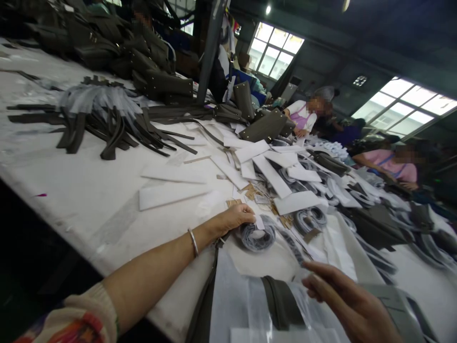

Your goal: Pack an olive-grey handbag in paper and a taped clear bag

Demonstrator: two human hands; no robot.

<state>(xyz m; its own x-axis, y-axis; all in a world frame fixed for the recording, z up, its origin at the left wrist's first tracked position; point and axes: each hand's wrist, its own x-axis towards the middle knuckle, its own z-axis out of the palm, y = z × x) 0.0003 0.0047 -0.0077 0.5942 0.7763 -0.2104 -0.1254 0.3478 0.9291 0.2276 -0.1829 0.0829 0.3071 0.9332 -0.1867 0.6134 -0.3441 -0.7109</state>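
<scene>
My left hand (238,217) reaches forward over the table, its fingers pinched on a small white tag (259,222). Just below the fingertips lies a rolled, plastic-wrapped strap (257,239). My right hand (352,300), a little blurred, is at the lower right with the index finger stretched out and nothing visible in its grasp. Under and beside it lies a dark olive bag (282,305) partly covered by clear plastic and white sheeting. A dark strap runs along its left edge, up toward my left wrist.
White foam strips (173,195) and brown tags (253,191) are scattered ahead. Dark straps (116,126) lie bundled at the left, below piled olive bags (93,40). A post (210,52) rises behind. Co-workers (302,114) sit across the table, and more wrapped strap rolls (310,220) lie rightward.
</scene>
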